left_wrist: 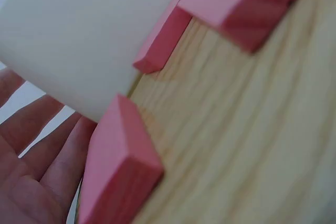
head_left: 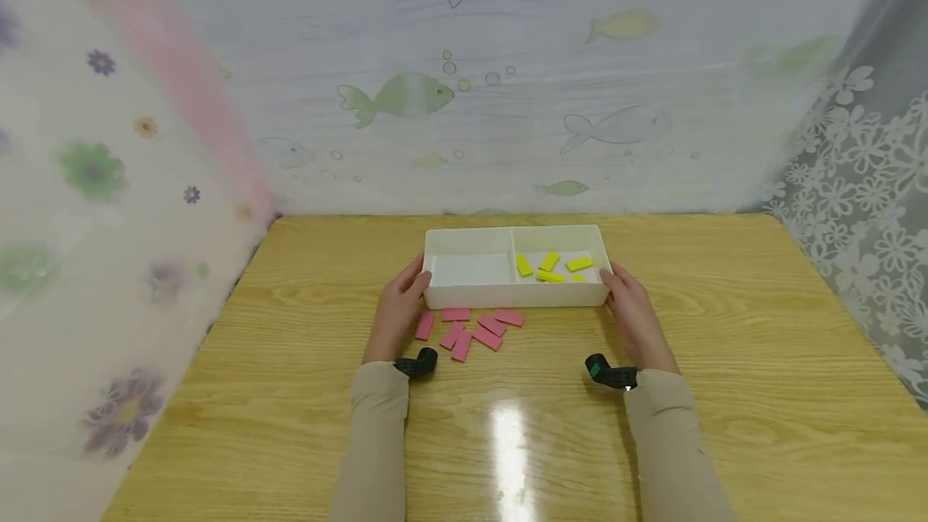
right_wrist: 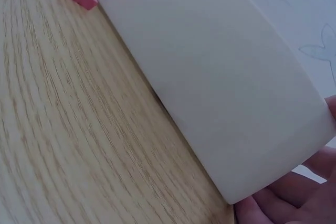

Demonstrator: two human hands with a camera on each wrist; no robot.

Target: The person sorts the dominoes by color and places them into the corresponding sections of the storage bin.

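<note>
A white two-compartment tray (head_left: pixel 507 294) stands on the wooden table (head_left: pixel 725 329). Its right compartment holds several yellow blocks (head_left: pixel 548 262); its left compartment is bare. Several pink blocks (head_left: pixel 471 329) lie on the table just in front of the tray. My left hand (head_left: pixel 401 304) rests against the tray's left end, fingers fairly straight. My right hand (head_left: pixel 632 308) touches the right end the same way. The left wrist view shows the tray wall (left_wrist: pixel 79 35), a pink block (left_wrist: pixel 118 171) and my fingers (left_wrist: pixel 31 171). In the right wrist view, the tray corner (right_wrist: pixel 220 87) sits above my fingers (right_wrist: pixel 283 203).
Patterned curtains close off the table at the back (head_left: pixel 507 103), the left (head_left: pixel 109 184) and the right (head_left: pixel 870 184). A small black camera sits on each wrist (head_left: pixel 416 363), and bare wood stretches to either side of the tray.
</note>
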